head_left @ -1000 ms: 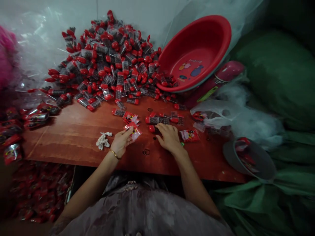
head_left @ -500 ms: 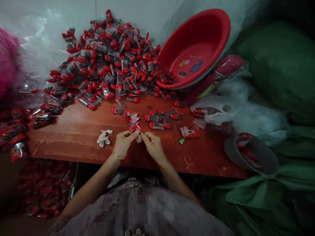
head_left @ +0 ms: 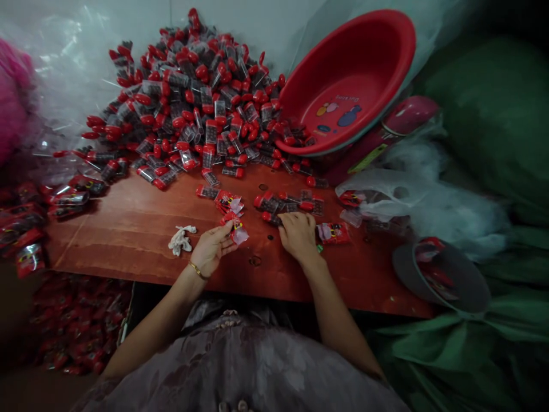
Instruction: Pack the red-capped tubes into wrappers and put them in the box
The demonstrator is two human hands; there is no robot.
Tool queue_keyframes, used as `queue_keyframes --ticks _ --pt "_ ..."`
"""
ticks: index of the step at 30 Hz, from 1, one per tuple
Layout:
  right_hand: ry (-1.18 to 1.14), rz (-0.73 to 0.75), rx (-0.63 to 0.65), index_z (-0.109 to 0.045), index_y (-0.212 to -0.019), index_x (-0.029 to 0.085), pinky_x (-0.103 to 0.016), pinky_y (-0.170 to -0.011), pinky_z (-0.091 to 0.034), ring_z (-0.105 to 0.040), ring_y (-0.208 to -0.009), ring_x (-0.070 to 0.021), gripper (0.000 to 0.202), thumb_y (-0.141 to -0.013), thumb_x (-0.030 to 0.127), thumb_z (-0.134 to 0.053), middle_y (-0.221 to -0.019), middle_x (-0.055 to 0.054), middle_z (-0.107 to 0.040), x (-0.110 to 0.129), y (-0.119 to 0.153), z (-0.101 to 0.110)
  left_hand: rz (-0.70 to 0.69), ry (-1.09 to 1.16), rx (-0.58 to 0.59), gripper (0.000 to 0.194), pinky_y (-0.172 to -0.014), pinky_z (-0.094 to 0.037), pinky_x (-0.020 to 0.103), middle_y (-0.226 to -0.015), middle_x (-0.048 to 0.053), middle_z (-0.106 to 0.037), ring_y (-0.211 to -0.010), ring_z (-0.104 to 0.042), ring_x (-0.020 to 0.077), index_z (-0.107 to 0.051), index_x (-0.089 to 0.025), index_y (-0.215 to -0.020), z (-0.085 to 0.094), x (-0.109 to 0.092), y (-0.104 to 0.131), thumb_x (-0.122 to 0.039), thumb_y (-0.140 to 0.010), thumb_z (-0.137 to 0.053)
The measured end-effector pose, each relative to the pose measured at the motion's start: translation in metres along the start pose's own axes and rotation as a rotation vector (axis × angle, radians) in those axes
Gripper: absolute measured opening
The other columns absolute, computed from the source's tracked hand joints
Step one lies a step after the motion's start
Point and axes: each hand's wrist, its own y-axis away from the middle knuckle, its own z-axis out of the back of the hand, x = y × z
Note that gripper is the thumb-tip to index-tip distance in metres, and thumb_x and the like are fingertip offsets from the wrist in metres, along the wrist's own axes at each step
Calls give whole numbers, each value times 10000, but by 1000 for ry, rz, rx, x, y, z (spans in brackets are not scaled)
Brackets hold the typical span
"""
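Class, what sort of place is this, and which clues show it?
Probably a small packing workshop: a large heap of red-ended tubes, printed red packets on the table, and a red basin.

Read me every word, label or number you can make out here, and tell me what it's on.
"Duckling", apparently, faint, inside the red basin.
Pink flask: label marks too blurred to read.
Red packets: print too small to read.
I can read nothing else.

Left fingers (head_left: 222,232) pinched, right fingers (head_left: 295,220) curled palm-down, both forearms (head_left: 154,329) angled inward.
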Motion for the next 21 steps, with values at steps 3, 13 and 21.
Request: queue_keyframes --ticks 3,13,21 --pt "-137 30 -49 -610 -1025 144 -481 -976 -279 -541 -935 -257 260 -827 235 -469 -932 -113 -686 7 8 3 4 18 -5 348 -654 -490 277 -530 -30 -581 -600 -617 131 -633 -159 -668 -2 0 1 -382 -485 -827" --pt "-1337 -344 175 -634 -798 183 -217 -424 -397 -483 -448 -101 268 -789 429 -527 -554 20 -563 72 63 35 -115 -41 -12 446 -646 -478 259 -693 15 -661 -615 -608 116 -623 -142 -696 -4 6 6 -435 -434 -833" --pt "-1460 -493 247 -631 -773 167 -170 -355 -335 -459 -397 -70 296 -734 456 -582 -508 35 -542 81 52 25 -251 -53 -13 420 -552 -453 207 -667 11 -659 -555 -542 81 -681 -124 -703 -7 11 11 -416 -440 -830"
